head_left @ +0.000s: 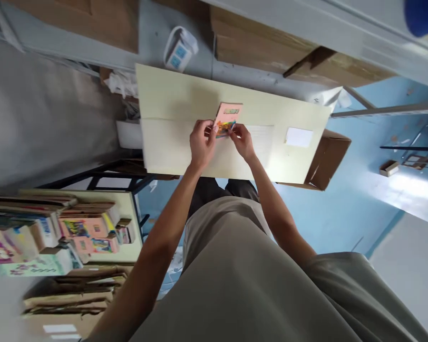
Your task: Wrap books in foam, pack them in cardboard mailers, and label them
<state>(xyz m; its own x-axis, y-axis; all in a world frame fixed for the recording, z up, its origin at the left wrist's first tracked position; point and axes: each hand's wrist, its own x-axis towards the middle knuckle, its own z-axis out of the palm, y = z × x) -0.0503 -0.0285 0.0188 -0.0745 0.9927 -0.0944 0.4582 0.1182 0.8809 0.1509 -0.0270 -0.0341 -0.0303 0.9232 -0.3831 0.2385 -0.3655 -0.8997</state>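
Observation:
A small pink booklet (228, 112) with a colourful picture on its lower part is held up over the pale table (171, 102). My left hand (202, 142) grips its left edge, the thumb lying on the front. On the lower right corner, the fingers of my right hand (243, 140) are closed in a pinch. Whether the booklet touches the table I cannot tell. Beneath and to the right of my hands lies a pale sheet (264, 137), and farther right a small white paper (298, 137).
A white and blue box-shaped item (180, 51) stands behind the table. Cardboard boxes (257, 47) line the back. An open carton (328, 161) sits by the table's right end. At lower left, stacked books (89, 225) rest on a second surface above cardboard cartons (74, 304).

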